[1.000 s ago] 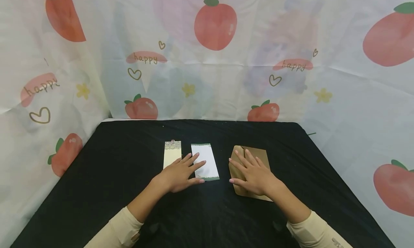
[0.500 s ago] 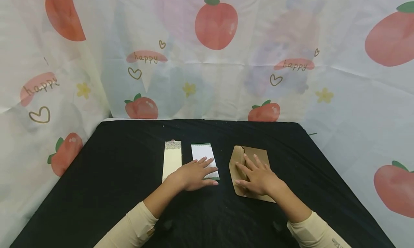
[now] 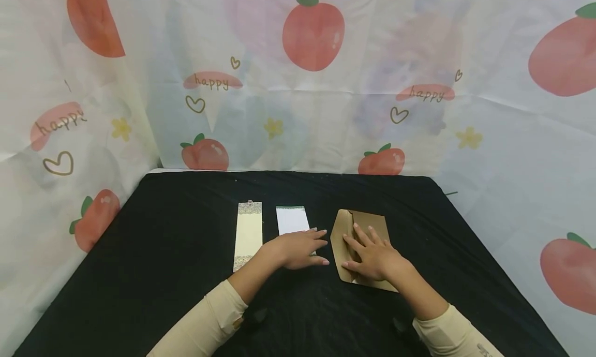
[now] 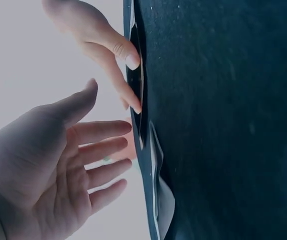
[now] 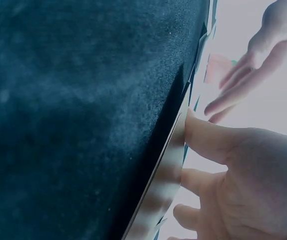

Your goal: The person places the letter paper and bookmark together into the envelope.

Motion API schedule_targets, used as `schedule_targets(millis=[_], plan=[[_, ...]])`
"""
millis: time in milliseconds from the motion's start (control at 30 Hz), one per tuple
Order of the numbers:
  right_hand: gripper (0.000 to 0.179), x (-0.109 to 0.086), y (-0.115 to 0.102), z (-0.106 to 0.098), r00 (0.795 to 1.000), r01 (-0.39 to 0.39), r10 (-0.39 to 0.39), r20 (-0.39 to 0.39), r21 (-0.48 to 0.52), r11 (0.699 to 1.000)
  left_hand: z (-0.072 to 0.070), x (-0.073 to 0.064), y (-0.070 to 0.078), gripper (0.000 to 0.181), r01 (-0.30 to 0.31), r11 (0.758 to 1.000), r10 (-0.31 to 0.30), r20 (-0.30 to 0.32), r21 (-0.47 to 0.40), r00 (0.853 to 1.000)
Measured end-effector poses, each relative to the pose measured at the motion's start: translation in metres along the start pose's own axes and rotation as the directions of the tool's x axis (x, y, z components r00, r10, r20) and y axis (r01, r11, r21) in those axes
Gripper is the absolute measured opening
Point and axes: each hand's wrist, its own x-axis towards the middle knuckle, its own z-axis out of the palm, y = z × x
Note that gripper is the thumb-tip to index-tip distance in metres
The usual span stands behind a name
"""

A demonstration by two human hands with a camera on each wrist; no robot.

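Brown, oblong paper envelope (image 3: 379,224): at 3 o'clock of the left hand (image 3: 300,250), long axis roughly 12-to-6. Right hand (image 3: 374,258) (the nearer) touches it, grasping nothing; left hand outstretched, empty.

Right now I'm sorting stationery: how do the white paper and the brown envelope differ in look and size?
The white paper is pale with a green-trimmed far edge; the brown envelope is plain.
The paper looks narrower; the envelope looks wider.
The paper's visible part is straight-sided; the envelope has an angled flap on its left.
Both lie on the black cloth.
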Motion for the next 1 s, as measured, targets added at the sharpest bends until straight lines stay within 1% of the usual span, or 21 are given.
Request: schedule_targets(millis=[200, 267, 400, 467, 533, 667, 867, 1000], plan=[[0.076, 0.000, 0.000, 0.000, 1.000, -0.009, 0.009, 0.008, 0.018, 1.000, 0.001, 0.018, 0.009, 0.053, -0.058, 0.994, 0.057, 0.010, 0.092, 0.998], [0.077, 0.000, 0.001, 0.000, 1.000, -0.010, 0.009, 0.009, 0.028, 1.000, 0.002, 0.023, 0.010, 0.050, -0.063, 0.990, 0.063, 0.005, 0.128, 0.998], [0.082, 0.005, 0.011, 0.009, 1.000, -0.007, 0.007, -0.007, 0.007, 1.000, 0.007, 0.029, 0.010, 0.047, -0.069, 0.982, 0.069, 0.004, 0.176, 0.998], [0.084, 0.008, 0.015, 0.013, 1.000, -0.008, 0.008, -0.006, -0.005, 1.000, 0.009, 0.031, 0.009, 0.046, -0.069, 0.981, 0.069, 0.006, 0.182, 0.998], [0.084, 0.009, 0.015, 0.013, 1.000, -0.017, 0.017, 0.007, -0.007, 1.000, 0.010, 0.033, 0.008, 0.046, -0.068, 0.981, 0.067, 0.011, 0.181, 0.998], [0.081, 0.004, 0.007, 0.004, 0.998, -0.037, 0.036, 0.046, 0.013, 0.999, 0.011, 0.033, 0.008, 0.047, -0.064, 0.983, 0.060, 0.025, 0.175, 0.998], [0.077, 0.001, 0.001, -0.003, 0.998, -0.041, 0.041, 0.041, -0.003, 0.999, 0.011, 0.033, 0.008, 0.044, -0.070, 0.980, 0.067, 0.021, 0.184, 0.998], [0.076, 0.002, 0.001, -0.001, 0.998, -0.051, 0.051, 0.036, -0.011, 0.999, 0.011, 0.036, 0.007, 0.041, -0.090, 0.987, 0.089, 0.014, 0.134, 0.996]])
